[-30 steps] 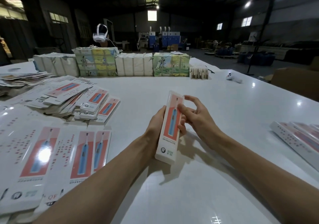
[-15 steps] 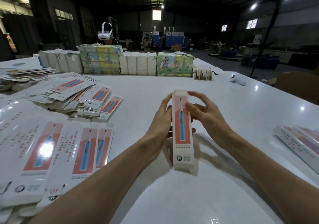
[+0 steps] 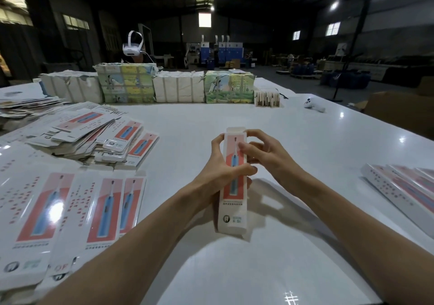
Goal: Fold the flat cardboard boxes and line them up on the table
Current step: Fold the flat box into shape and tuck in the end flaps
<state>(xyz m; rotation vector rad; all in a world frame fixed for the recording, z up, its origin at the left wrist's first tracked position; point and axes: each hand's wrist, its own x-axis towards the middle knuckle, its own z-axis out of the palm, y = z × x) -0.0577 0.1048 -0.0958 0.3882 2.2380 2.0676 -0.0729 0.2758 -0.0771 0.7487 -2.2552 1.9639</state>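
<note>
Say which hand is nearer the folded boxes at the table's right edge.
Right. The right hand lies between the folded boxes and the held box; the left hand grips its other side.

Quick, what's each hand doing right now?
Left hand: grips the toothbrush box around its middle.
Right hand: pinches the same box near its top.

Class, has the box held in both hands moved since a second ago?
Yes. The near end of the box has swung right, away from the flat boxes, straightening its tilt.
</note>
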